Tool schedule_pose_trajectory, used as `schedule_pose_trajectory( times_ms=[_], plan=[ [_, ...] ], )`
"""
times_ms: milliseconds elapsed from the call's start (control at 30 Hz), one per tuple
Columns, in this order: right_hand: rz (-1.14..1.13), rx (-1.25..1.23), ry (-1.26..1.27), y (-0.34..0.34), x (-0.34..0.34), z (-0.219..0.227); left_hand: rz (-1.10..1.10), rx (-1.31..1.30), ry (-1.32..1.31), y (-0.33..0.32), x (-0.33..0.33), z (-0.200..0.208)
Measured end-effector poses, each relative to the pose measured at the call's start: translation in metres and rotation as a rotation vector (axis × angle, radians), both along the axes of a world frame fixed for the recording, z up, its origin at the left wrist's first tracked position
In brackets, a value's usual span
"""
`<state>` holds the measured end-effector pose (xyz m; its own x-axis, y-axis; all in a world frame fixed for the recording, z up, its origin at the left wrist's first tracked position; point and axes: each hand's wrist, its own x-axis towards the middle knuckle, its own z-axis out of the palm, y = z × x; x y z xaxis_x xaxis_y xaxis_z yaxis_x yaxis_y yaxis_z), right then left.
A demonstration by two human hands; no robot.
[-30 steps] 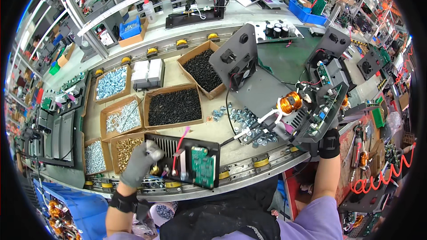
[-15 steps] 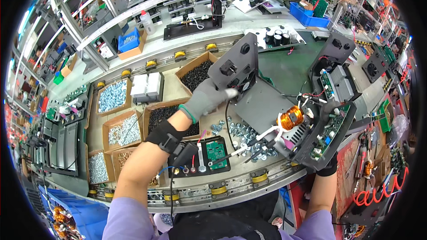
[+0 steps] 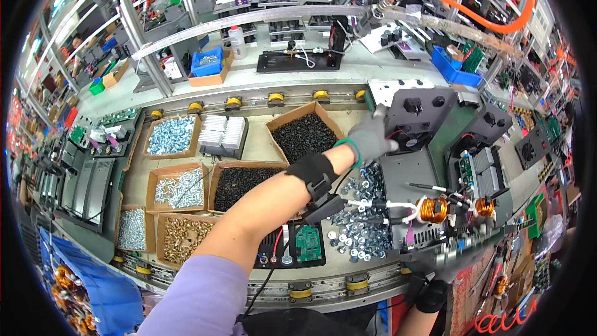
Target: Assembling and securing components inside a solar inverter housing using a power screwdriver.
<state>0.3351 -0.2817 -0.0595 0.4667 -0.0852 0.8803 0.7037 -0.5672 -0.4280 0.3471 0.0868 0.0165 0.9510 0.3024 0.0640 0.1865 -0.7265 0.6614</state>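
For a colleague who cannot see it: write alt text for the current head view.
A person's gloved left hand is at the upright panel of a grey metal chassis, while the right hand, blurred, is near its closer end. A copper coil sits there too; loose bolts lie left of the chassis, and open cartons of fasteners stand farther left.

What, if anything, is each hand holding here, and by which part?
Left hand: at the left edge of the upright grey panel; whether it grips cannot be told. Right hand: at the near side of the blurred circuit-board unit; hold unclear.
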Motion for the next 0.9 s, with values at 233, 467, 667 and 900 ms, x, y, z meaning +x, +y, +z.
schedule_pose_trajectory(
  times_ms=[233, 467, 667, 900],
  plan=[
    [-0.056, 0.358, 0.100, 0.040, -0.069, 0.068, -0.057, 0.049, 0.008, 0.073, -0.073, -0.015],
    [0.687, -0.550, 0.021, 0.114, -0.148, 0.090, 0.135, -0.222, 0.073, 0.142, -0.136, -0.020],
    [0.829, -0.896, 0.424, 0.164, -0.140, 0.027, 0.289, 0.053, 0.134, 0.232, -0.104, 0.002],
    [0.822, -0.786, 0.612, 0.161, -0.128, 0.011, 0.379, 0.817, 0.001, 0.291, 0.005, -0.071]
  ],
)
